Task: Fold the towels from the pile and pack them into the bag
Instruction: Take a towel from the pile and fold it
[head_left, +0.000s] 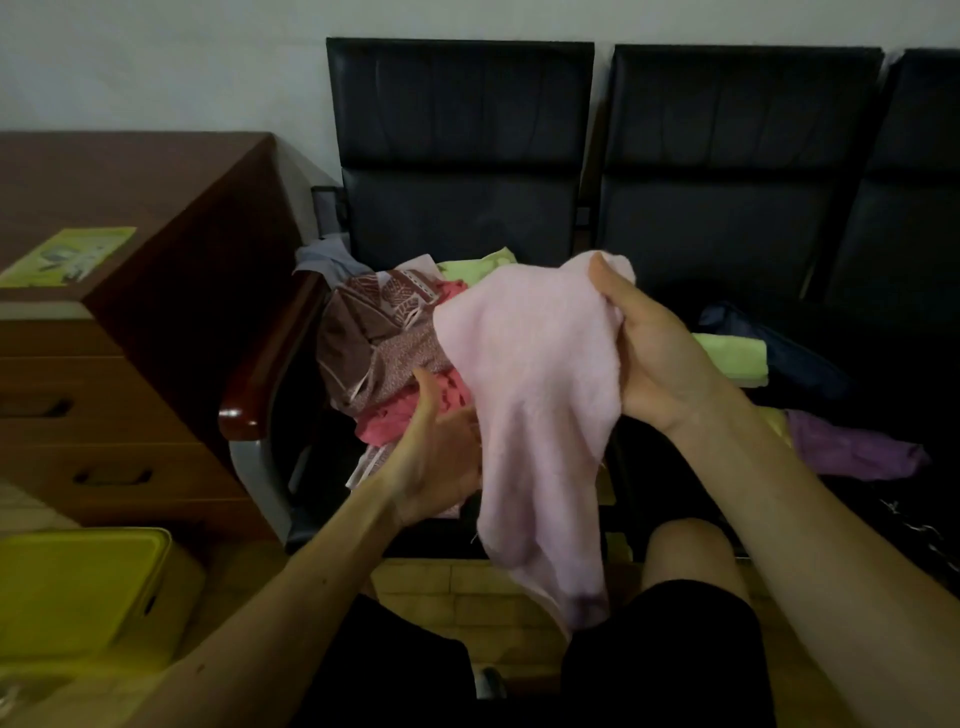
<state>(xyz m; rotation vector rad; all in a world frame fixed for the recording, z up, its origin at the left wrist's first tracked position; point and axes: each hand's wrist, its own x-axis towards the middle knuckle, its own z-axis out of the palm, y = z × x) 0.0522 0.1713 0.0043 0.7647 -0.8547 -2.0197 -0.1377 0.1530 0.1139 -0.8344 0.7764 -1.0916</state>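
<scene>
**Pink towel held up over the seats**

The right hand (660, 353) grips the far top corner of the pink towel (530, 395), thumb upright against the cloth and fingers curled round behind it. The towel hangs from that grip, draping down toward the near edge of the scene in front of the person's bare knee (685, 551).

The left hand (436, 457) is lower and to the left, palm turned toward the towel — thumb raised and clear of the fabric, fingers stretched to the towel's left edge, where their tips go out of sight behind the cloth.

Behind the pink towel, on the left black seat (462, 218), lies the pile (395, 338): a maroon leaf-patterned cloth (374, 332) on top, a coral-red towel (395, 415) under it at the near side, a pale green one (483, 260) and a grey-blue one (327, 260) at the far side.

On the seat to the right a folded light green towel (732, 358) lies against a dark blue fabric item (779, 353) — whether that is the bag cannot be told. Nearer lies a crumpled purple towel (852, 447).

At the left stands a wooden desk (156, 208) with a green leaflet (67, 254) on it, and at near left a yellow-green lidded box (78, 582).
</scene>
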